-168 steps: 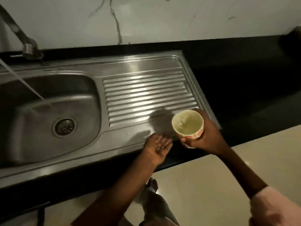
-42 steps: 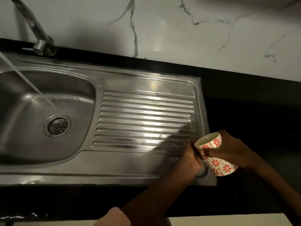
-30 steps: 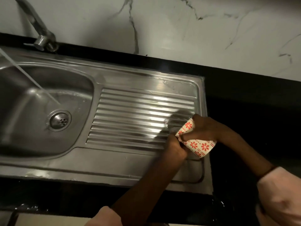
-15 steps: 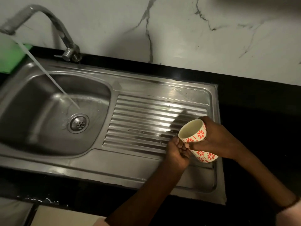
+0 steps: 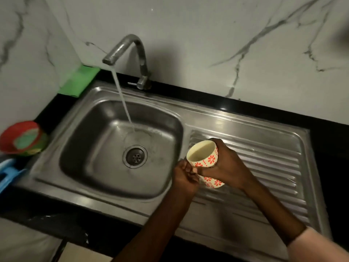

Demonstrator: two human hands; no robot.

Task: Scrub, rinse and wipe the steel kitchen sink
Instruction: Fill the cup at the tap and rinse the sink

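Sink, steel, set in black counter; drain in basin floor. Tap behind basin, water running. Cup, floral, over drainboard just right of basin; right hand wraps it. Left hand curled against cup's lower side. Green cloth behind sink's back-left corner.

A stainless steel kitchen sink with a ribbed draining board on its right sits in a black stone counter. A curved steel tap at the far edge pours water into the basin near the round drain. Over the board's left end, the right hand grips a cream paper cup with red flowers, tilted leftward. The left hand touches the cup's near side, fingers curled. A green cloth lies at the far left corner.
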